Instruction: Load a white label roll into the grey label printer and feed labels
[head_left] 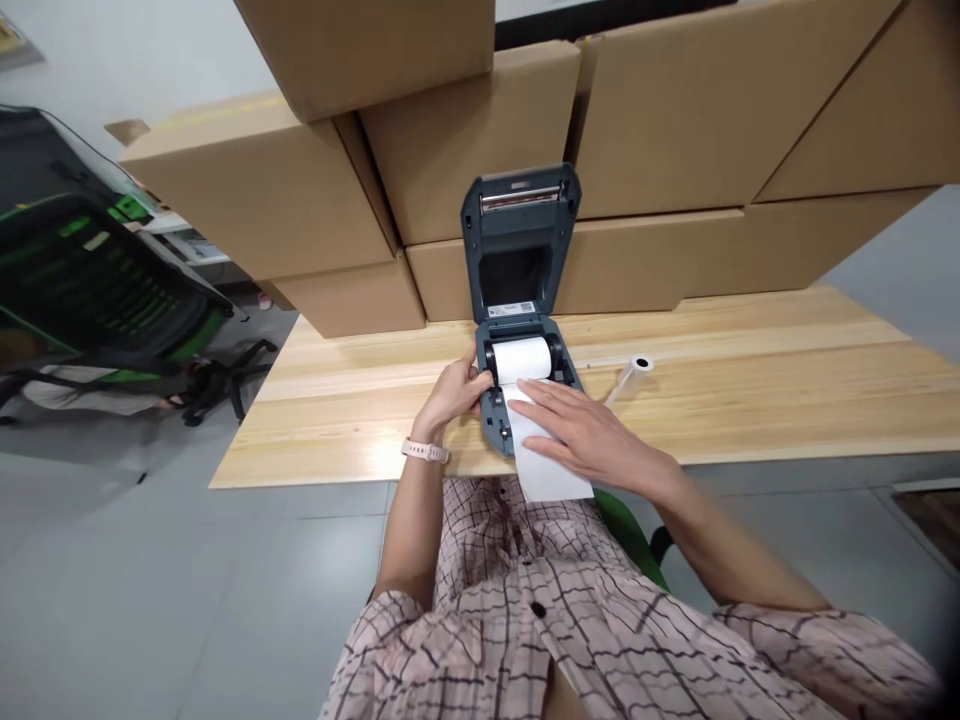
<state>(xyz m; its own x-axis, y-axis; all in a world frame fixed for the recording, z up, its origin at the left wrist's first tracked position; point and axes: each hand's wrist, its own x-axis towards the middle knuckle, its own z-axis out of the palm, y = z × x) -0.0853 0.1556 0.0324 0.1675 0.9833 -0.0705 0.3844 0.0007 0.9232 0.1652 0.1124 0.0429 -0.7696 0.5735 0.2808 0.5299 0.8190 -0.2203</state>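
A dark grey label printer (pixel 493 418) sits on the table with its lid (pixel 517 245) raised. Inside it a white paper roll (pixel 523 358) rests between black holders. From the roll a strip of paper (pixel 551 480) runs toward me and hangs past the table's front edge. My left hand (pixel 452 392), with a pale band at the wrist, grips the printer's left side, its thumb close to the roll holder. Stretched flat over the strip lies my right hand (pixel 577 428), its fingers extended. To the right is a small white roll (pixel 639 367) with a black core and a loose tail.
Cardboard boxes (pixel 660 120) are stacked along the back of the wooden table (pixel 787 390), just behind the printer lid. A black and green office chair (pixel 97 290) stands on the floor at left. Part of another person's leg (pixel 97 395) shows beyond it.
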